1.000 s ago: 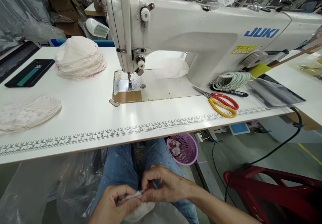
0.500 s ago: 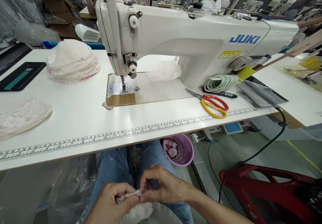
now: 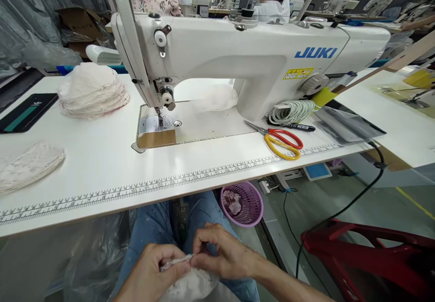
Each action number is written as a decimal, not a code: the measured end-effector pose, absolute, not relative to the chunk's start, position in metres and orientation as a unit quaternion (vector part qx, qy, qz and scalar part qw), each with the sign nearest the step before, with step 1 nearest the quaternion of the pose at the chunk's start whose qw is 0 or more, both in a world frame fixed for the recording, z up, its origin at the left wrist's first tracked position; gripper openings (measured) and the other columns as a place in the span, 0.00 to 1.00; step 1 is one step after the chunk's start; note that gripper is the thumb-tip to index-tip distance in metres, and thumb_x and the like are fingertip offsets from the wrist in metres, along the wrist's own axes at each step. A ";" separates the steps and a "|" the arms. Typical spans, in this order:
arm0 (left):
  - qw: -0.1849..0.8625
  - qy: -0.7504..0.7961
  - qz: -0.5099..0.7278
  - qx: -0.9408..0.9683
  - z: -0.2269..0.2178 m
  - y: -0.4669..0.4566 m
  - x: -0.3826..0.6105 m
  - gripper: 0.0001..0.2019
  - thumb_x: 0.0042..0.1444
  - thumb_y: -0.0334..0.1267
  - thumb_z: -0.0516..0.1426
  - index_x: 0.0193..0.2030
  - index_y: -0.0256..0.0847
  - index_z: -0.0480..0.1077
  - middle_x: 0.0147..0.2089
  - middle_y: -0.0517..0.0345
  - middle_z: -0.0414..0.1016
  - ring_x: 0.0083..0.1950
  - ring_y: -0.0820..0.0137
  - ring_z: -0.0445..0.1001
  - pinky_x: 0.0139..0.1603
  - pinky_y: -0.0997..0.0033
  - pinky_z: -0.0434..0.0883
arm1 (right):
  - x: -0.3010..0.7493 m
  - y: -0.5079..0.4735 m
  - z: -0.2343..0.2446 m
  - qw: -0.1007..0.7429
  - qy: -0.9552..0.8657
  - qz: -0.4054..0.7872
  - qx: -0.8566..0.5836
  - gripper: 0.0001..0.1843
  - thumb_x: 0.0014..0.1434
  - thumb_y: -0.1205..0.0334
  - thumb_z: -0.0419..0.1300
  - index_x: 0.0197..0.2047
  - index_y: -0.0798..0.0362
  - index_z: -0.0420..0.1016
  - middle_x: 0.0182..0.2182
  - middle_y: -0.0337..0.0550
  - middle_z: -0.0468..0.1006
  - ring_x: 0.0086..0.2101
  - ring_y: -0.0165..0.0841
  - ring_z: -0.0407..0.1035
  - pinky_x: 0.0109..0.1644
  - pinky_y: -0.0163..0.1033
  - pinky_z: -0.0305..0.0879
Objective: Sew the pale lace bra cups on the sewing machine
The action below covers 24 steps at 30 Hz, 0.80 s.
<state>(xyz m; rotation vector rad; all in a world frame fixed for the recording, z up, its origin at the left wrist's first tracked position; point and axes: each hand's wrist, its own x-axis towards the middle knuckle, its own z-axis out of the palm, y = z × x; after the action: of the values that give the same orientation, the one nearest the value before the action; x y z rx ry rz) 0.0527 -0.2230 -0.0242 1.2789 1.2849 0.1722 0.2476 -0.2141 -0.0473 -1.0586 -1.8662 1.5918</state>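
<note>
Over my lap, below the table's front edge, both hands pinch a small white lace fabric piece [image 3: 190, 284]. My left hand [image 3: 152, 272] grips its left side with thumb and fingers closed. My right hand [image 3: 222, 254] pinches the top edge, fingers curled together. My blue jeans [image 3: 152, 225] show beneath. A white JUKI sewing machine [image 3: 238, 53] stands on the white table [image 3: 102, 157] ahead, its needle [image 3: 159, 114] over the metal plate.
A stack of white lace pieces [image 3: 91, 91] lies at the back left, another pile [image 3: 27, 166] at the left edge. Red and yellow scissors [image 3: 280, 141], a coiled white cord [image 3: 292, 111], a dark phone [image 3: 23, 112]. A purple basket [image 3: 243, 202] sits under the table, a red frame [image 3: 370, 252] at right.
My hands keep working the lace piece in nearly the same place. My head has shifted, so the machine and table appear further left and lower.
</note>
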 end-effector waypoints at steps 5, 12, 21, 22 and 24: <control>0.656 0.530 0.064 0.533 -0.027 -0.217 0.059 0.20 0.47 0.51 0.58 0.26 0.32 0.74 0.19 0.66 0.54 0.22 0.77 0.47 0.22 0.76 0.45 | 0.255 -0.213 -0.049 0.231 -0.610 0.655 -0.382 0.09 0.52 0.58 0.62 0.29 0.56 0.71 0.23 0.35 0.68 0.25 0.25 0.61 0.29 0.29 0.58; 0.684 0.528 0.072 0.499 -0.035 -0.218 0.059 0.21 0.46 0.54 0.61 0.27 0.33 0.76 0.21 0.62 0.64 0.24 0.75 0.55 0.25 0.78 0.53 | 0.261 -0.213 -0.053 0.207 -0.639 0.646 -0.362 0.15 0.49 0.52 0.65 0.29 0.57 0.73 0.20 0.33 0.64 0.22 0.24 0.60 0.25 0.27 0.55; 0.743 0.490 0.113 0.442 -0.035 -0.220 0.056 0.26 0.39 0.60 0.63 0.24 0.33 0.77 0.18 0.63 0.63 0.21 0.78 0.54 0.23 0.77 0.53 | 0.261 -0.214 -0.058 0.198 -0.663 0.652 -0.310 0.23 0.52 0.42 0.60 0.27 0.57 0.73 0.19 0.33 0.65 0.23 0.24 0.59 0.28 0.29 0.55; 0.744 0.488 0.113 0.442 -0.033 -0.220 0.056 0.25 0.39 0.60 0.63 0.24 0.33 0.77 0.17 0.64 0.61 0.21 0.78 0.52 0.23 0.77 0.52 | 0.260 -0.214 -0.057 0.200 -0.658 0.657 -0.307 0.24 0.50 0.41 0.62 0.27 0.57 0.72 0.19 0.32 0.65 0.23 0.24 0.59 0.28 0.29 0.55; 0.745 0.486 0.102 0.445 -0.031 -0.220 0.056 0.25 0.39 0.59 0.64 0.23 0.33 0.77 0.16 0.64 0.60 0.20 0.79 0.51 0.22 0.78 0.51 | 0.258 -0.214 -0.056 0.202 -0.654 0.659 -0.312 0.25 0.45 0.40 0.65 0.26 0.56 0.71 0.18 0.31 0.64 0.22 0.23 0.58 0.28 0.29 0.54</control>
<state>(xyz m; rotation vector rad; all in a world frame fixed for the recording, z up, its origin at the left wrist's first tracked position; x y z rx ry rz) 0.0556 -0.2200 -0.0313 0.9745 1.0636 0.2223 0.2582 -0.2137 -0.0558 -0.8723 -1.8253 1.8407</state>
